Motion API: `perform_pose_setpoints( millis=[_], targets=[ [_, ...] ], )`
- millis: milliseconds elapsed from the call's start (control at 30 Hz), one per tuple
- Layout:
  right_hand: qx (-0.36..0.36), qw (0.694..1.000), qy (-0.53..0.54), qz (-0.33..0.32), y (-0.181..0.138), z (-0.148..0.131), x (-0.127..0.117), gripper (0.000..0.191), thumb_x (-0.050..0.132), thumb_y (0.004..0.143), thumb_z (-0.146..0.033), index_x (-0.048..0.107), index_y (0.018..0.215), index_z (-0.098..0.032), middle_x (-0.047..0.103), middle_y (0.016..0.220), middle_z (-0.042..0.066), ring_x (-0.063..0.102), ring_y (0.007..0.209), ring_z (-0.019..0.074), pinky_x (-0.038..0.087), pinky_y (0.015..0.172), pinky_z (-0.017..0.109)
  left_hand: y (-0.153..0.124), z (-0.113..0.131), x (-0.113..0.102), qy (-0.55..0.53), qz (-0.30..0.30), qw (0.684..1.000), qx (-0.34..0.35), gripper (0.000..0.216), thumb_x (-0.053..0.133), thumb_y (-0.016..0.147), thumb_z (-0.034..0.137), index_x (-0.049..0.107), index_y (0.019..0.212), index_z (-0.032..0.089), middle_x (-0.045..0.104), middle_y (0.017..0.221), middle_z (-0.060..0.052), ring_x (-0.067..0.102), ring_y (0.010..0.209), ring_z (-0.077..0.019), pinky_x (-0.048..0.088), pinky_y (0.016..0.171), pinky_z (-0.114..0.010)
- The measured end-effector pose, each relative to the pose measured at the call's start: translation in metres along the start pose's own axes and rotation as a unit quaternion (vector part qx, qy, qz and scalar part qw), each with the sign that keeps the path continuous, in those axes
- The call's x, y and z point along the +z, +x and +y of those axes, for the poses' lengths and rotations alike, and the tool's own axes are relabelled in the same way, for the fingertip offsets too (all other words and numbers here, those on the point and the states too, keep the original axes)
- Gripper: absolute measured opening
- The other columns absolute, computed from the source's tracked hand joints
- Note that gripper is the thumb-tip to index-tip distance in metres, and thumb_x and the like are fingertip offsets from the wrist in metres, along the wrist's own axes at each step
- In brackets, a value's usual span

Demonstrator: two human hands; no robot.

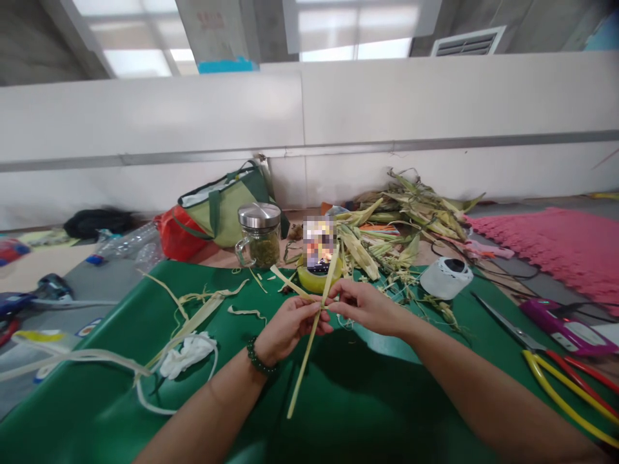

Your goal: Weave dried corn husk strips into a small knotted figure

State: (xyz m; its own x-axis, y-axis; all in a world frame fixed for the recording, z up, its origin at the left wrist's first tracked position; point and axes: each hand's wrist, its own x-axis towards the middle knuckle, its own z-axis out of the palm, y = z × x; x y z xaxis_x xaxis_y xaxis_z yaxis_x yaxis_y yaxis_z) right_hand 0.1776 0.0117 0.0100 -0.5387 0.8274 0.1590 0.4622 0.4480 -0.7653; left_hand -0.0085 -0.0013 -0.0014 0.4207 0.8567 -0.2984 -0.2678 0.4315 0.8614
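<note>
Pale corn husk strips (309, 351) cross each other between my two hands, above the green mat. My left hand (294, 322) pinches them near the crossing, with a bead bracelet on its wrist. My right hand (360, 303) has its fingertips closed on the strips at the same spot. One strip end hangs down toward me; others point up and up-left. Just behind my hands stands a yellow tape roll (319, 278) with a phone-like screen, blurred out, propped in it. The exact fold under my fingertips is hidden.
A lidded glass jar (260, 238) stands behind left, beside a green bag (222, 209). Corn husks (411, 209) are heaped at the back right. A white roll (445, 277), large scissors (527, 341) and a purple device (568, 327) lie right. White tubing (140, 380) curves at left.
</note>
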Motion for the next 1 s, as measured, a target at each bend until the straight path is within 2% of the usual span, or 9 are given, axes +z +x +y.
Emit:
perform_pose_setpoints(
  millis=[100,167,267,400,600,767,1000],
  targets=[
    [-0.009,0.998,0.057,-0.017,-0.001,0.001,-0.004,0.006,0.055,0.084,-0.023,0.056,0.087,-0.018,0.062,0.070,-0.001,0.057,0.062,0.0120,0.041,0.056,0.022,0.000,0.001,0.001,0.003,-0.001,1.000,-0.004,0.035,0.078,0.063,0.039,0.069,0.081,0.010,0.066,0.063,-0.004,0.065,0.054,-0.0131,0.049,0.054,-0.021],
    [-0.016,0.999,0.044,-0.008,-0.002,0.001,-0.004,0.003,0.058,0.082,-0.019,0.056,0.083,-0.018,0.065,0.077,0.001,0.060,0.067,0.0132,0.043,0.060,0.023,0.001,0.000,0.001,0.028,0.006,1.000,0.005,0.037,0.078,0.062,0.041,0.069,0.080,0.010,0.066,0.062,-0.004,0.065,0.054,-0.0132,0.048,0.054,-0.021],
    [-0.014,1.000,0.002,-0.002,-0.003,0.000,-0.005,0.006,0.059,0.080,-0.018,0.054,0.083,-0.019,0.066,0.073,0.000,0.061,0.067,0.0142,0.042,0.061,0.024,0.002,-0.004,0.002,0.054,0.030,0.998,0.028,0.039,0.084,0.054,0.040,0.069,0.075,0.010,0.066,0.058,-0.003,0.064,0.051,-0.0135,0.049,0.055,-0.023],
    [-0.003,1.000,0.019,-0.015,-0.002,0.004,-0.007,0.010,0.058,0.081,-0.017,0.050,0.087,-0.020,0.068,0.070,-0.001,0.063,0.068,0.0149,0.044,0.062,0.024,0.001,-0.004,0.004,0.052,0.044,0.997,0.027,0.045,0.086,0.049,0.040,0.072,0.078,0.009,0.068,0.058,-0.003,0.065,0.052,-0.0145,0.049,0.057,-0.024],
    [-0.011,1.000,-0.018,0.015,0.001,0.012,-0.006,0.009,0.059,0.083,-0.022,0.051,0.086,-0.020,0.069,0.072,-0.001,0.063,0.068,0.0145,0.044,0.062,0.024,-0.001,0.003,0.003,0.043,0.024,0.999,-0.009,0.047,0.074,0.066,0.051,0.073,0.088,0.009,0.074,0.074,-0.012,0.070,0.068,-0.0178,0.047,0.055,-0.021],
    [-0.021,0.998,-0.020,0.055,0.000,0.012,-0.002,0.007,0.059,0.082,-0.022,0.053,0.084,-0.020,0.068,0.078,0.000,0.065,0.073,0.0147,0.046,0.065,0.024,0.001,0.001,0.000,0.072,0.029,0.997,0.015,0.045,0.079,0.060,0.045,0.074,0.090,0.013,0.075,0.081,-0.011,0.070,0.073,-0.0190,0.048,0.059,-0.022],
    [-0.012,0.994,-0.101,0.049,0.001,0.010,-0.005,0.001,0.059,0.083,-0.020,0.058,0.082,-0.019,0.068,0.074,0.000,0.062,0.068,0.0141,0.043,0.061,0.023,0.002,0.001,-0.001,0.056,0.065,0.995,0.046,0.040,0.082,0.058,0.037,0.073,0.087,0.011,0.072,0.067,-0.006,0.067,0.061,-0.0158,0.053,0.065,-0.028]
  ],
)
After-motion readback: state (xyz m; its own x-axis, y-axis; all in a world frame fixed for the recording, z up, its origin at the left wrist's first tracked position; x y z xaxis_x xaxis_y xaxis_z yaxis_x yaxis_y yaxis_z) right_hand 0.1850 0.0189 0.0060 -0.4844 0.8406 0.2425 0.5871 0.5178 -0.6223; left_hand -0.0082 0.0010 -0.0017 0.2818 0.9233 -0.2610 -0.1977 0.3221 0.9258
